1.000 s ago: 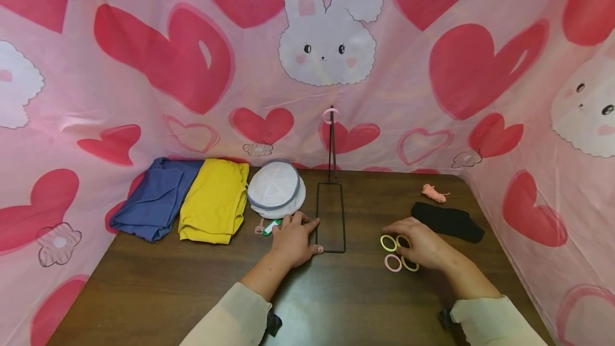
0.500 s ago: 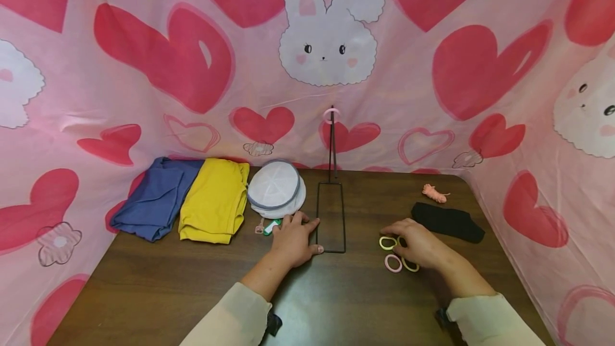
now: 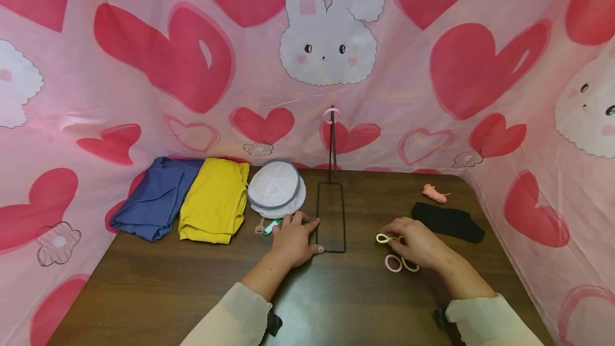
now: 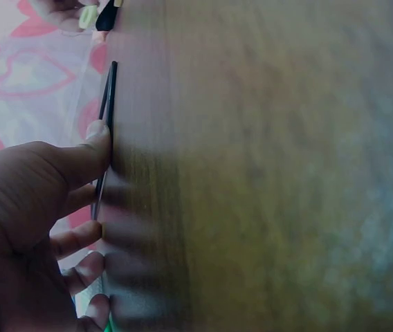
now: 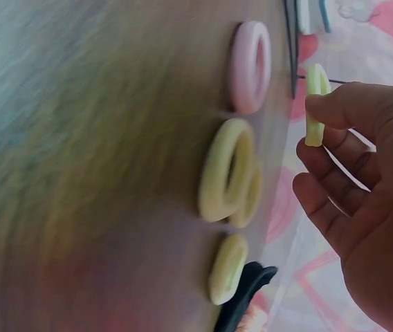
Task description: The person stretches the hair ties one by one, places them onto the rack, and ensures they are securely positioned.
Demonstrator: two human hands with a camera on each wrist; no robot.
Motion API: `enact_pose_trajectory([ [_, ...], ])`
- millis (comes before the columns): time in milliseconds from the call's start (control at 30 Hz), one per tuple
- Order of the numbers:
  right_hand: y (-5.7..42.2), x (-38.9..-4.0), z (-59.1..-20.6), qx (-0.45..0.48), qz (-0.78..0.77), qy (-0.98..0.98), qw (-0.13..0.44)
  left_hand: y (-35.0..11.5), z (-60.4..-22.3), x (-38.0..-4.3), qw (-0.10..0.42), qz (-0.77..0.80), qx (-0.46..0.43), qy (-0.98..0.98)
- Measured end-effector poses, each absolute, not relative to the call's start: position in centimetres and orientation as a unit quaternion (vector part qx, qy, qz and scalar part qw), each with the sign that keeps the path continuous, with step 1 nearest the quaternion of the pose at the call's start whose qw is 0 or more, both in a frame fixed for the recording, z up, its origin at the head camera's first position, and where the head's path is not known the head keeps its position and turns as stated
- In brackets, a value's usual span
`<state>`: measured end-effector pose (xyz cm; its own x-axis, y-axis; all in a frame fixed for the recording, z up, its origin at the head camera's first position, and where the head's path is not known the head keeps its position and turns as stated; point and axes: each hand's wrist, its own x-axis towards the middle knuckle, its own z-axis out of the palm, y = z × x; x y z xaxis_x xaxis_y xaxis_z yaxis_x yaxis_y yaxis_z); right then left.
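**Right hand (image 3: pixel 415 242) pinches yellow ring (image 5: pixel 314 133); left hand (image 3: pixel 294 242) rests on wire stand (image 3: pixel 330 148)**

Nearest on the brown table (image 3: pixel 336 303) lies a pink ring (image 5: pixel 243 69), with other yellow rings (image 5: pixel 209 187) just beside it. Above these, the right thumb and fingers hold the yellow ring raised. The left fingers are loosely extended, touching the stand's black base. Farther back lie a black cloth (image 3: pixel 447 222), folded yellow cloth (image 3: pixel 213 202), blue cloth (image 3: pixel 156 199), peach yarn (image 3: pixel 434 193) and white hat (image 3: pixel 274 186). At the stand's top is another pink ring (image 3: pixel 338 115), before a pink curtain (image 3: pixel 259 79).
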<state>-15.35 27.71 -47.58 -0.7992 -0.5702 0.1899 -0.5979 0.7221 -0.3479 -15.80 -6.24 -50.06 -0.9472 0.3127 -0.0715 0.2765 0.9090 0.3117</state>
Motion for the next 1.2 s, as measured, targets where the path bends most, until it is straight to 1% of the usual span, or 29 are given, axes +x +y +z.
enact_pose_trajectory([
  [433, 26.1, -15.2, -44.7, 0.363, 0.249, -0.893, 0.098, -6.2, -50.0, -15.9, 0.063, 0.149, 0.151, 0.975],
  [700, 24.5, -15.2, -42.0, 0.396, 0.262, -0.864, 0.168, -6.2, -50.1, -15.9, 0.063, 0.15, 0.15, 0.975],
  [933, 22.6, -15.4, -39.7, 0.419, 0.29, -0.836, 0.206, -6.2, -50.0, -15.8, 0.066, 0.152, 0.149, 0.975],
  [1200, 20.4, -15.4, -36.6, 0.437, 0.309, -0.8, 0.271, -6.3, -50.1, -15.8, 0.06, 0.151, 0.152, 0.975],
])
